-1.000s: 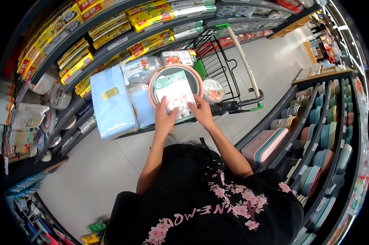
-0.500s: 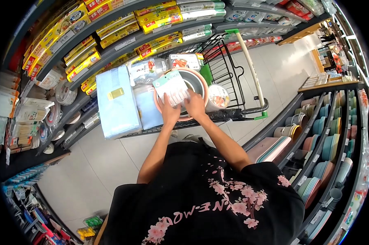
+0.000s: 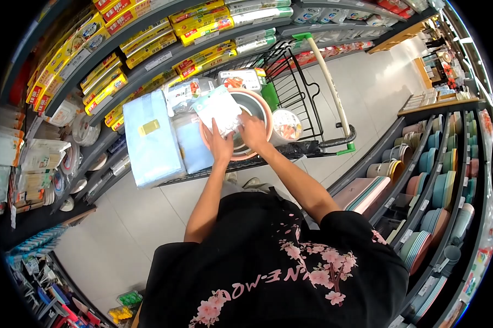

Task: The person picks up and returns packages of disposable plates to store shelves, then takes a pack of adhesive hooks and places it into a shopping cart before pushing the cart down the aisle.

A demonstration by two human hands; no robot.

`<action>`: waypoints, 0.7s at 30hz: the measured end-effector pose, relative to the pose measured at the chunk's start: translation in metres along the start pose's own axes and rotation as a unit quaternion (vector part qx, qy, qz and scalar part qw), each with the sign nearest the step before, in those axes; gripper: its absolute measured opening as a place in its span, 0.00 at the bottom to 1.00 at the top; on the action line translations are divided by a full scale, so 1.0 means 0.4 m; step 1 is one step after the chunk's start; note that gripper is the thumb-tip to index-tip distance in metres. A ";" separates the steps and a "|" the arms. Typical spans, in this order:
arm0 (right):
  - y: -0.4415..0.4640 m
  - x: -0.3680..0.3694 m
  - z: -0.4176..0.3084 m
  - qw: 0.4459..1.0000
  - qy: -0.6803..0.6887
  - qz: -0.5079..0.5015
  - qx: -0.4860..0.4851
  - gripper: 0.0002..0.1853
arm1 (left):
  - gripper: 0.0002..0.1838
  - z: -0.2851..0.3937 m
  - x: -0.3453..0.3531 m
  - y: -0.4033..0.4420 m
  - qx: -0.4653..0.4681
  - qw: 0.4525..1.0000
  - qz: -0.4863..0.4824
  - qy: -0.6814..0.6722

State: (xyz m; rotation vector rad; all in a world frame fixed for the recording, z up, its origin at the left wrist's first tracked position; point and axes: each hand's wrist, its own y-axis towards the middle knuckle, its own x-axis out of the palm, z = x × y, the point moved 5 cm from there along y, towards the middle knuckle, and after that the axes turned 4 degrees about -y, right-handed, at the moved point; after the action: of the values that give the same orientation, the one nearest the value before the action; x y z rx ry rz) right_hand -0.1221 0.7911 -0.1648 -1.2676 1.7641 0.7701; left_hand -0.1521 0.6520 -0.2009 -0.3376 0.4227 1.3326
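Note:
A flat white packet with a pale green top card [image 3: 214, 109] is tilted over a round grey basin with a pink rim [image 3: 269, 112]. My left hand [image 3: 221, 146] grips the packet's lower edge, one finger lying along its front. At the packet's right edge, my right hand [image 3: 253, 133] has its fingers bent in against it. Both hands are closed on the packet, though its underside is hidden. Around the basin in the shopping cart [image 3: 306, 95] lie a light blue wrapped package [image 3: 153, 145], a clear bag [image 3: 189, 93], a printed box [image 3: 240, 80] and a round tub [image 3: 286, 126].
Shelves of yellow boxes [image 3: 202, 24] run along the far side of the cart. To the right, a rack holds stacked plates and bowls [image 3: 415, 246]. The cart's handle [image 3: 328, 82] is at its right end. Hanging goods [image 3: 39, 295] stand at lower left.
The packet has tilted and its face now catches more glare. Both hands have shifted slightly, the left one lower on the packet. The whole view has moved a little.

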 end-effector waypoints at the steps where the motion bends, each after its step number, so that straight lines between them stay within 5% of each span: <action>1: -0.004 0.001 0.003 1.000 -0.001 0.003 0.000 0.19 | 0.47 0.004 0.002 -0.006 0.019 0.999 -0.005 0.034; 3: -0.032 0.002 -0.006 0.999 0.008 0.028 -0.045 0.18 | 0.47 0.002 0.009 -0.018 0.018 0.999 -0.009 0.040; 14: -0.136 -0.124 0.035 0.984 0.170 -0.011 0.042 0.18 | 0.47 0.007 0.061 -0.033 -0.060 0.992 -0.052 0.098; 18: -0.195 -0.251 0.096 0.962 0.258 0.027 0.082 0.18 | 0.45 0.184 0.078 -0.085 -0.030 0.992 -0.116 0.035; 21: -0.258 -0.353 0.196 0.932 0.338 0.085 0.096 0.18 | 0.35 0.345 0.130 -0.137 -0.002 0.988 -0.153 -0.032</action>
State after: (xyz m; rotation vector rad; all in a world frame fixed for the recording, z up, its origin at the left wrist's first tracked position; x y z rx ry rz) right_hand 0.0199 0.8892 -0.0811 -1.3488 2.4539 0.2344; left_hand -0.0748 0.7500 -0.1051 -0.3477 0.3003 1.0414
